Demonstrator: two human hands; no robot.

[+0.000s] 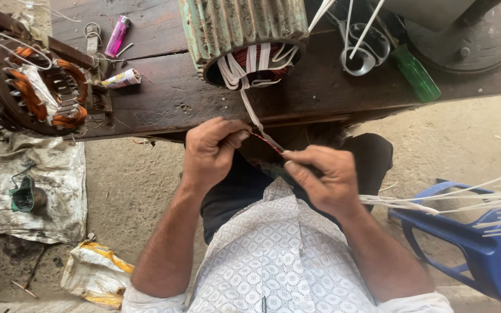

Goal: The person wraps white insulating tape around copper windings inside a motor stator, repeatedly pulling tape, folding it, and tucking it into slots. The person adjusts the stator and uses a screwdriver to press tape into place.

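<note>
The thin copper wire [266,142] stretched between the two hands looks easy to kink or snap if either hand tugs too sharply, and the white sleeve [254,116] riding on it could slip back toward the green ribbed motor stator [243,36] if the grip slackens. The left hand [211,152] is closed in a pinch on the wire's upper end; the right hand [323,177] pinches the lower end between thumb and forefinger. Wire and sleeve hang just below the edge of the wooden table [175,95], between the hands and above the person's lap.
</note>
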